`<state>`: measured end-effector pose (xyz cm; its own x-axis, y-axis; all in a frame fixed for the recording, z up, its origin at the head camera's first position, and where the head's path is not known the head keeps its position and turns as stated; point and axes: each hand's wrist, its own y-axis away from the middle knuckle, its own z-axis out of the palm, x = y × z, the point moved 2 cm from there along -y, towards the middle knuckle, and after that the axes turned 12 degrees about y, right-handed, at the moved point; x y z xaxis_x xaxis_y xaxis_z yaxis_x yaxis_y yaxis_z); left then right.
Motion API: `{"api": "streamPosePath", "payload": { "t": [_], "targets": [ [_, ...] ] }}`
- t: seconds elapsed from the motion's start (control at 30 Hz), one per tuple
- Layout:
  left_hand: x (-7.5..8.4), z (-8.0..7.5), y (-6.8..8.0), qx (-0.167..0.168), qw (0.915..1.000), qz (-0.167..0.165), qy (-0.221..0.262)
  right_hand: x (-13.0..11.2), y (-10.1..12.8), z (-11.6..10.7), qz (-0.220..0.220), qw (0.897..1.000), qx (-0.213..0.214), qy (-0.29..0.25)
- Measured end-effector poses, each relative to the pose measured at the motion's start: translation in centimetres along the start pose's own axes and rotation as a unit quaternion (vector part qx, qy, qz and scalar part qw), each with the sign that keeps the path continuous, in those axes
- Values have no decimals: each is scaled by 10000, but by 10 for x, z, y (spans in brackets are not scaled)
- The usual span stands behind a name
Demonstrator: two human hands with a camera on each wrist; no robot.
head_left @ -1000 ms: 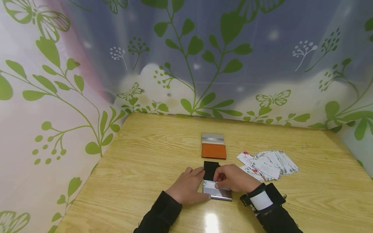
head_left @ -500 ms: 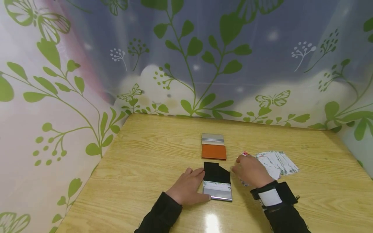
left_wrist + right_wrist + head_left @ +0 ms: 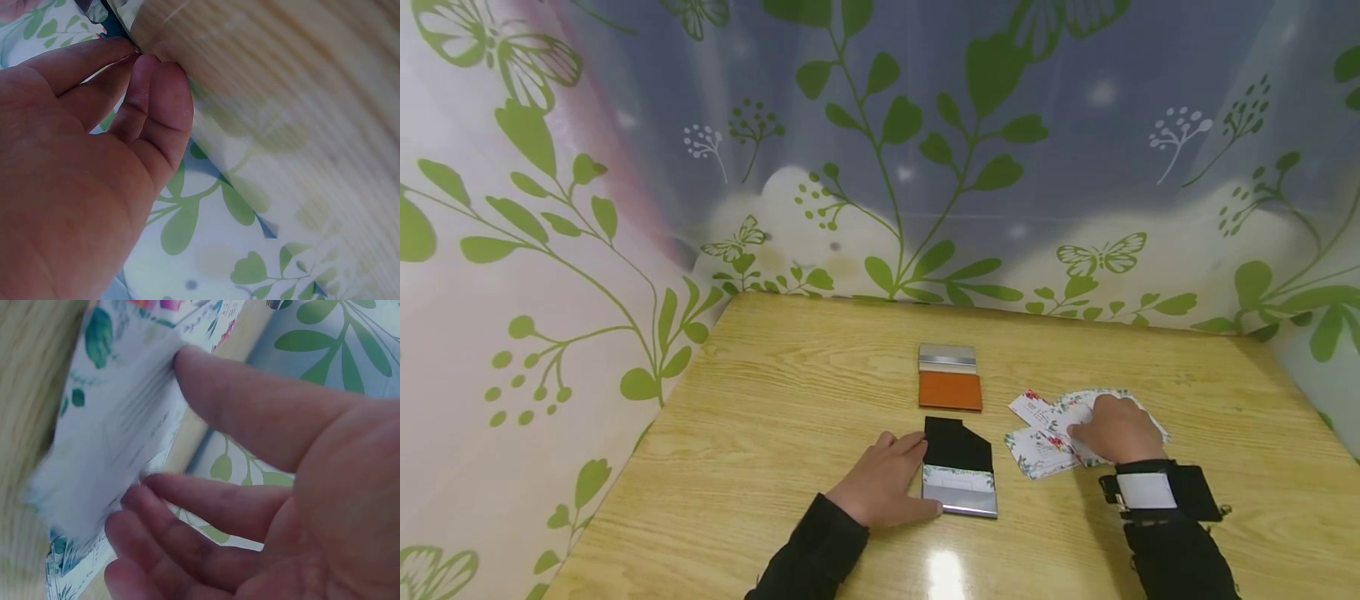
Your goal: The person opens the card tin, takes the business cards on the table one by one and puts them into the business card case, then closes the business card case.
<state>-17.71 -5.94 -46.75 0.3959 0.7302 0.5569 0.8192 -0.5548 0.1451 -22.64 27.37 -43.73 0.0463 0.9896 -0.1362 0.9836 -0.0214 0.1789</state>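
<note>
An open black card case (image 3: 958, 467) lies on the wooden table (image 3: 775, 417), its lid folded back and a floral card showing inside. My left hand (image 3: 887, 479) lies flat beside it, straight fingers against its left edge; the left wrist view shows this hand (image 3: 75, 175) close over the table (image 3: 300, 94). My right hand (image 3: 1116, 429) is on a loose spread of floral business cards (image 3: 1041, 446) to the right of the case. In the right wrist view the thumb and fingers of this hand (image 3: 281, 487) pinch one white floral card (image 3: 112, 437).
An orange card case (image 3: 950, 388) with a silver metal part (image 3: 947, 357) lies behind the black one. Curtains printed with green leaves and butterflies (image 3: 925, 167) close in the table at the back and on both sides.
My right hand left the black case, where it had been at a card, and moved right onto the spread of cards. The left hand and the case stayed put.
</note>
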Motion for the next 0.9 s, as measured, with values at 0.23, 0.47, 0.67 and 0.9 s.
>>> {"api": "streamPosePath", "payload": {
  "t": [0.23, 0.47, 0.67, 0.9],
  "targets": [
    [1, -1, 1, 5, 10000, 31, 7, 2, -3, 1, 122, 9999, -10, 110],
    [1, -1, 1, -18, 10000, -2, -24, 5, 2, -13, -236, 9996, 122, 137],
    [2, -2, 1, -22, 10000, 17, -21, -4, 8, -27, -821, 9949, 213, -537],
    [1, 0, 2, 0, 10000, 2, 16, -41, 13, -23, -1408, 9801, 240, -1376]
  ]
}}
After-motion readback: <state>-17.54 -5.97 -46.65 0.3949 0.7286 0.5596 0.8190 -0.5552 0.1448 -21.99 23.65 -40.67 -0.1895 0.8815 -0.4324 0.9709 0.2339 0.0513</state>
